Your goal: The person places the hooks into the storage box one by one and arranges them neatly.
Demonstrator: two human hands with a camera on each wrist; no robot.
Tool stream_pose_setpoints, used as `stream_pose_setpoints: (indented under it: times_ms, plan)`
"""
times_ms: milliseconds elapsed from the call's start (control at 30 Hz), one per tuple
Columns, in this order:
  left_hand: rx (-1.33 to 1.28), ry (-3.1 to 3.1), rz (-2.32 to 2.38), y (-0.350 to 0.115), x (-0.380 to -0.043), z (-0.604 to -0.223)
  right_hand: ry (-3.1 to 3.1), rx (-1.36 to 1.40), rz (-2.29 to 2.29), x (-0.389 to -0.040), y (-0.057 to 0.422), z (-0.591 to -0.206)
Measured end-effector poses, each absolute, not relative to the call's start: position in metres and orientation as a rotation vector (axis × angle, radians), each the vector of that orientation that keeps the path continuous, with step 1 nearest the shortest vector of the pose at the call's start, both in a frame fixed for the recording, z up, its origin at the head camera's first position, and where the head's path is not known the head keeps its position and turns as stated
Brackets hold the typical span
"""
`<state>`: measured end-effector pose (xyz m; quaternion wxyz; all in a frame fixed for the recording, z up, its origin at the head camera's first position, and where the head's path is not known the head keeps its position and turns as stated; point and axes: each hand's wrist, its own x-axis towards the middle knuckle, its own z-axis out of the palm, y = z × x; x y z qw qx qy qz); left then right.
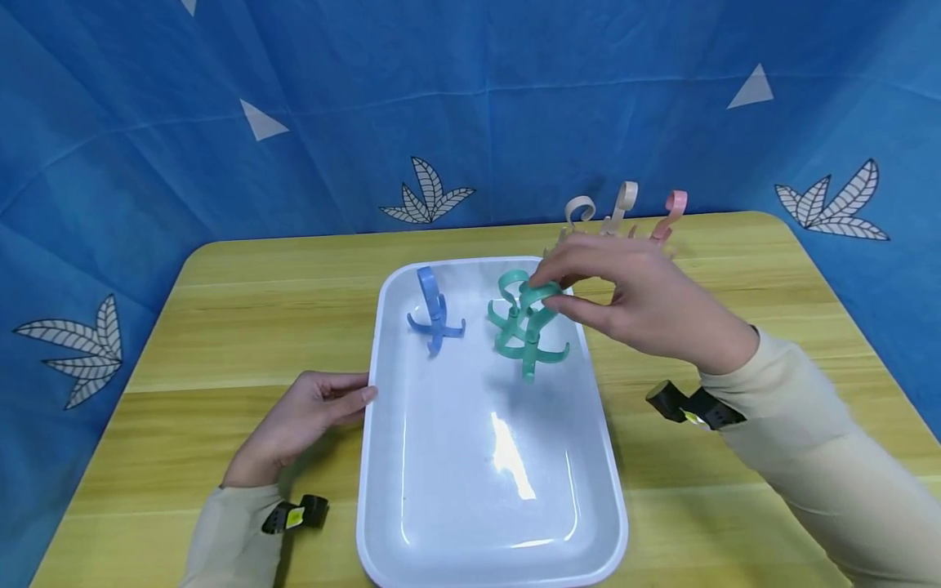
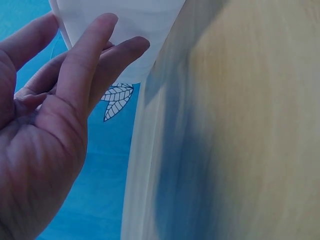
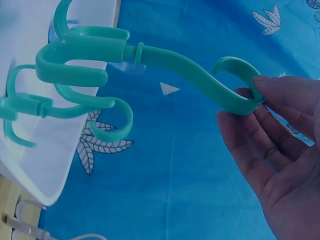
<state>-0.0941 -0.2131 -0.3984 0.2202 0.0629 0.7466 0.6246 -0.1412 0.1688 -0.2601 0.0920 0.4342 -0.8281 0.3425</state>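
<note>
My right hand (image 1: 632,294) pinches a green multi-prong hook (image 3: 182,70) by its curled top between thumb and fingers. The hook hangs prongs down over the far right of a white tray (image 1: 470,490). Behind it in the head view is another green hook (image 1: 507,314), whose base is partly hidden. A blue hook (image 1: 436,314) stands in the tray's far left part, its curl upward. At the tray's left rim, my left hand (image 1: 305,416) grips the edge with its thumb on the rim and its fingers against the outer wall (image 2: 135,60).
Past the tray's far right corner are two whitish hooks (image 1: 623,200) and a pink hook (image 1: 672,212), partly hidden behind my right hand. The wooden table (image 1: 257,327) ends at a blue patterned cloth (image 1: 515,122).
</note>
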Motion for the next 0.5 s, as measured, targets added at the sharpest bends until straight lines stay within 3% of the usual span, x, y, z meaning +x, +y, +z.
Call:
stream_pose_setpoints:
  times_ms: [500]
  plan:
    - [0.177,2.058,1.719,-0.213,-0.094,-0.396,-2.514,1.336,1.064,-0.141,0.154,-0.271]
